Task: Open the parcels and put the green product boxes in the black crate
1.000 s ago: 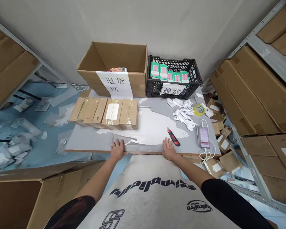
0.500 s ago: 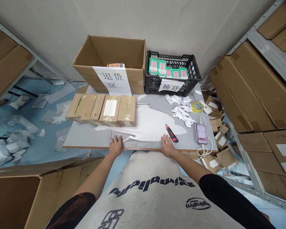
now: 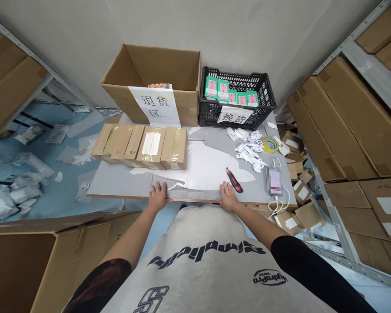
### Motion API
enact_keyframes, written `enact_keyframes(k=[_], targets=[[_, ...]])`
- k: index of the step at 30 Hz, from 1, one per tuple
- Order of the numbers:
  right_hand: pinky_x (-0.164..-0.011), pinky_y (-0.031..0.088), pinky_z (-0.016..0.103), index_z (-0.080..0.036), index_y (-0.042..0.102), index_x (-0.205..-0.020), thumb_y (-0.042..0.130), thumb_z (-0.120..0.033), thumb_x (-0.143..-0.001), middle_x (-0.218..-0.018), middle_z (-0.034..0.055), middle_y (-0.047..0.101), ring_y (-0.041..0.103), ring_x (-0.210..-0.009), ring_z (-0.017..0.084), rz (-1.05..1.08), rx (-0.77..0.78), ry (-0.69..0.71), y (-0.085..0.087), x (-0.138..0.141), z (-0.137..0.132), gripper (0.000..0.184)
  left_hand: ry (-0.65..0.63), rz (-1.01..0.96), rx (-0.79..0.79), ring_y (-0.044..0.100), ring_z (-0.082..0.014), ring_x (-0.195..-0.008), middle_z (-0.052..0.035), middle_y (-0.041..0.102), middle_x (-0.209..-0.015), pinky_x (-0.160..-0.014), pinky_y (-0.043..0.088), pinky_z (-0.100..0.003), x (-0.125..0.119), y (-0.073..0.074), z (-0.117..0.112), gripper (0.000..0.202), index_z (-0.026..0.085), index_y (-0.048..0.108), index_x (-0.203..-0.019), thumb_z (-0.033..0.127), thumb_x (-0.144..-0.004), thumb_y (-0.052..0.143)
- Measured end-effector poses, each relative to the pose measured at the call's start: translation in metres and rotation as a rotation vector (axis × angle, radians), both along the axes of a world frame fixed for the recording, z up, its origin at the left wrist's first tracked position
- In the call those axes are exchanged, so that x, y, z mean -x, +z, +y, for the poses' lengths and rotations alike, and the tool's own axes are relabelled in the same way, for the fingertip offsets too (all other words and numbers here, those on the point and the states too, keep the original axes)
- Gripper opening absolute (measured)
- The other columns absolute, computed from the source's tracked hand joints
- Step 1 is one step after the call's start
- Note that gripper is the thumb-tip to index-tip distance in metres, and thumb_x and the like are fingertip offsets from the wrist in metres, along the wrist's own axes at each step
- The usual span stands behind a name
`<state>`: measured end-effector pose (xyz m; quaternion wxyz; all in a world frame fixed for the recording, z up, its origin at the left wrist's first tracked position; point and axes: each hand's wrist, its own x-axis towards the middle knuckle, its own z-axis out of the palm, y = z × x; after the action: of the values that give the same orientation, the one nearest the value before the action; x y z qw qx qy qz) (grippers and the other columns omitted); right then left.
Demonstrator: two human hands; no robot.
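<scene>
so the left hand [image 3: 158, 195] and right hand [image 3: 228, 196] rest flat and open, holding nothing, on the near edge of the board [image 3: 117, 182], the right near a box cutter [image 3: 233, 180].

Warehouse stockroom, metal shelving [image 3: 369, 71] (packed with cartons [image 3: 345, 121]), packing table [image 3: 114, 184]

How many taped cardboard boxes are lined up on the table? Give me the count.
5, side by side in one row on the table: leftmost box, second box, middle box, white-labelled box, rightmost box.
</scene>
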<state>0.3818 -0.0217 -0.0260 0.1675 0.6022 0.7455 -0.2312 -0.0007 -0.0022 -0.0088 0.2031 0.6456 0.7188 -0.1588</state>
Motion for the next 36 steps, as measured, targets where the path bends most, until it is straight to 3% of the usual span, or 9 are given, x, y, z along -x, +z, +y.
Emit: enact_keyframes(k=[13, 15, 18, 20, 22, 26, 29, 33, 36], targets=[[-0.121, -0.001, 0.045, -0.008, 0.015, -0.157, 0.054, -0.042, -0.089, -0.164, 0.0166, -0.007, -0.009, -0.151, 0.031, 0.050, -0.012, -0.068, 0.009, 0.003, -0.006, 0.085, 0.002, 0.011, 0.002, 0.016, -0.0482, -0.146, -0.0253, 0.011, -0.161, -0.109, 0.028, -0.058, -0.004, 0.010, 0.001, 0.099, 0.016, 0.020, -0.155, 0.047, -0.075, 0.069], [-0.121, -0.001, 0.045, -0.008, 0.018, -0.156, 0.056, -0.040, -0.088, -0.164, 0.0174, -0.005, -0.008, -0.152, 0.031, 0.071, -0.011, -0.087, 0.014, 0.005, -0.006, 0.085, 0.008, -0.043, -0.020, 0.026, -0.0476, -0.142, -0.0264, 0.024, -0.157, -0.107, 0.031, -0.057, -0.007, 0.019, 0.002, 0.091, 0.014, 0.031, -0.150, 0.043, -0.074, 0.070], [-0.121, 0.003, 0.046, -0.007, 0.037, -0.148, 0.064, -0.035, -0.082, -0.165, 0.0189, 0.004, -0.004, -0.152, 0.034, 0.199, 0.023, -0.223, 0.027, 0.010, 0.000, 0.077, -0.010, -0.192, -0.030, 0.055, -0.0355, -0.121, -0.0170, 0.060, -0.129, -0.100, 0.042, -0.045, -0.017, 0.037, 0.006, 0.047, 0.020, 0.060, -0.126, 0.036, -0.082, 0.060], [-0.120, 0.011, 0.047, -0.009, 0.052, -0.136, 0.066, -0.035, -0.080, -0.161, 0.0207, 0.021, 0.011, -0.151, 0.036, 0.304, 0.044, -0.323, 0.037, 0.019, 0.013, 0.063, -0.027, -0.276, -0.080, 0.063, -0.0252, -0.106, -0.0083, 0.068, -0.112, -0.095, 0.046, -0.035, -0.028, 0.054, 0.016, 0.032, 0.025, 0.065, -0.116, 0.035, -0.091, 0.047], [-0.117, 0.023, 0.045, -0.011, 0.057, -0.130, 0.061, -0.038, -0.084, -0.152, 0.0206, 0.041, 0.032, -0.144, 0.034, 0.392, 0.033, -0.375, 0.048, 0.035, 0.034, 0.053, -0.005, -0.362, -0.279, 0.062, -0.0217, -0.106, -0.0072, 0.067, -0.114, -0.098, 0.045, -0.032, -0.040, 0.072, 0.032, 0.035, 0.023, 0.062, -0.121, 0.034, -0.094, 0.041], [-0.114, 0.033, 0.037, -0.014, 0.042, -0.144, 0.052, -0.043, -0.091, -0.149, 0.0159, 0.046, 0.043, -0.138, 0.025, 0.593, -0.052, -0.405, 0.072, 0.084, 0.088, 0.062, 0.089, -0.402, -0.678, 0.048, -0.0272, -0.127, -0.0136, 0.054, -0.134, -0.112, 0.034, -0.040, -0.054, 0.103, 0.082, 0.041, 0.016, 0.057, -0.131, 0.028, -0.093, 0.044], [-0.110, 0.039, 0.035, -0.020, 0.032, -0.150, 0.053, -0.048, -0.091, -0.153, 0.0111, 0.043, 0.046, -0.136, 0.022, 0.772, -0.065, -0.414, 0.090, 0.127, 0.127, 0.069, 0.182, -0.368, -0.608, 0.041, -0.0323, -0.135, -0.0184, 0.047, -0.141, -0.114, 0.030, -0.045, -0.050, 0.111, 0.117, 0.049, 0.012, 0.052, -0.138, 0.029, -0.092, 0.047], [-0.115, 0.033, 0.040, -0.021, 0.024, -0.153, 0.066, -0.049, -0.081, -0.161, 0.0121, 0.027, 0.034, -0.144, 0.024, 1.151, -0.101, -0.691, 0.107, 0.169, 0.165, 0.088, 0.208, -0.385, -0.510, 0.034, -0.0338, -0.141, -0.0210, 0.041, -0.148, -0.117, 0.027, -0.046, -0.038, 0.110, 0.139, 0.060, 0.009, 0.040, -0.146, 0.031, -0.091, 0.049], [-0.111, 0.039, 0.044, -0.024, 0.031, -0.148, 0.070, -0.042, -0.077, -0.154, 0.0120, 0.041, 0.045, -0.137, 0.024, 1.269, 0.010, -0.775, 0.110, 0.192, 0.180, 0.083, 0.166, -0.387, -0.463, 0.030, -0.0350, -0.144, -0.0229, 0.040, -0.150, -0.118, 0.024, -0.048, -0.041, 0.109, 0.142, 0.062, 0.007, 0.037, -0.147, 0.028, -0.090, 0.050]])
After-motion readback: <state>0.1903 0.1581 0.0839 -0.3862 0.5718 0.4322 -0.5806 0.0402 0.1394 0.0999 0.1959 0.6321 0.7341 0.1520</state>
